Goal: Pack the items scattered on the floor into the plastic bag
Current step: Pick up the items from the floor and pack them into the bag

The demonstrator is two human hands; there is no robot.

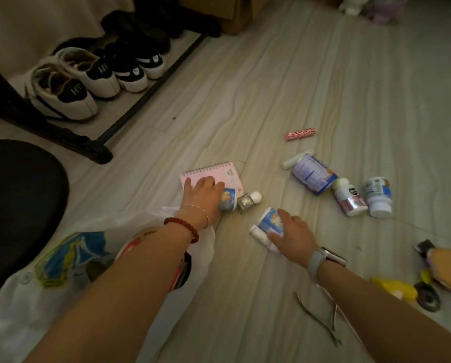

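My left hand (202, 195) lies over a pink spiral notebook (230, 174), its fingers curled around a small blue-and-white bottle (229, 203). My right hand (292, 231) closes thumb and forefinger on a similar blue-and-white bottle (268, 221) that rests against a white tube (261, 238). The translucent white plastic bag (30, 305) lies under my left forearm with colourful packets inside. Loose on the floor are a glittery nail polish (246, 203), a large lilac can (312, 176), two white pill bottles (350, 199) (378, 196) and a pink spotted tube (300, 134).
A shoe rack (106, 132) with several shoes stands at the upper left, and a black round seat (17, 213) is at the left. Metal tweezers (321, 315), a yellow item (394, 288), a black hair tie (428, 299) and a brush (446, 260) lie at the right.
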